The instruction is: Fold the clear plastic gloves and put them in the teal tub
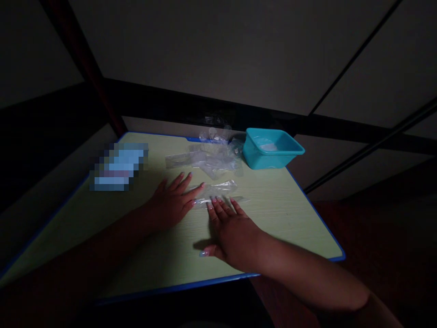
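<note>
Dim all around, with a dark wall (205,50) behind a pale, blue-edged desk (290,228). Touches a clear plastic strip (223,186) near the desk's middle with the left hand (170,202), palm down and fingers spread apart. Rests the right hand (235,237) nearby, thumb well out, fingers slightly apart, with fingertips on the plastic's near edge. Just beyond, a loose plastic heap (198,159) beside a turquoise tub (268,161); at left, a bluish thing (119,166) too blurred to name.

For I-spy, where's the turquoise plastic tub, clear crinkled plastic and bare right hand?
Turquoise plastic tub (269,161): head view, front wall.
Clear crinkled plastic (226,186): head view, shiny folds.
Bare right hand (235,232): head view, its back.
</note>
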`<state>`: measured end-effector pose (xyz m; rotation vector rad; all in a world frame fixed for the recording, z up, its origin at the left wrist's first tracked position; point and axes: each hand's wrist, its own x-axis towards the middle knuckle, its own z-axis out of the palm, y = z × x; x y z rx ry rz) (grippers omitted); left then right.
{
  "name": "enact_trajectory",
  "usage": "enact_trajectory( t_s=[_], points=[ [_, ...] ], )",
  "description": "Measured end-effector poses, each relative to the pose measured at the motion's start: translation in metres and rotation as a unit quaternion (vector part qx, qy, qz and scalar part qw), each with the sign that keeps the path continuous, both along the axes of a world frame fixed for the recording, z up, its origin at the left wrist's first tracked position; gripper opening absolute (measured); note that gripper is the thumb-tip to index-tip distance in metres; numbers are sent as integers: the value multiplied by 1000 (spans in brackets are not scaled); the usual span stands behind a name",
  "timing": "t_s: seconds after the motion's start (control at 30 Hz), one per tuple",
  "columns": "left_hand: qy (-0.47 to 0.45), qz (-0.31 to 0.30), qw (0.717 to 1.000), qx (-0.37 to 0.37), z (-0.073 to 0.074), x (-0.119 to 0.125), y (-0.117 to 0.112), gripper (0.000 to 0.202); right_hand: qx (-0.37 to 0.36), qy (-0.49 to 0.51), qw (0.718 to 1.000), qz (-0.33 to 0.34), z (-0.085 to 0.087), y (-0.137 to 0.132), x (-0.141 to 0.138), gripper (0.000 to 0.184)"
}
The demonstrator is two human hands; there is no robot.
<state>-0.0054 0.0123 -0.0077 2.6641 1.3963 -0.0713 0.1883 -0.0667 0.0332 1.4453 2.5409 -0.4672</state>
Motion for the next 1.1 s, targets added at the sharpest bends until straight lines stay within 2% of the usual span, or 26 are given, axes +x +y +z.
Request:
enact_trajectory(
  t_s=[0.23,0.37,0.47,0.6,0.73,0.87,1.1],
  points=[
    [7,2,1000,-17,3,0,1,53,-6,-37,994,-103,-2,-1,-5,102],
    [10,4,1000,-22,5,0,0,52,22,-41,985,-166,-9,2,-1,106],
    [6,7,1000,-21,4,1,0,52,38,-42,982,-179,-11,4,1,106],
    [-9,3,1000,-13,0,0,2,53,65,-45,981,-179,-5,7,0,99],
    [-6,3,1000,-8,1,0,1,55,115,-30,987,-108,-2,11,0,91],
    [-3,7,1000,3,5,2,-2,55,127,8,992,-13,-13,16,3,82],
    [-12,23,999,-19,8,4,-3,58,121,50,988,78,-23,25,2,69]
  ],
)
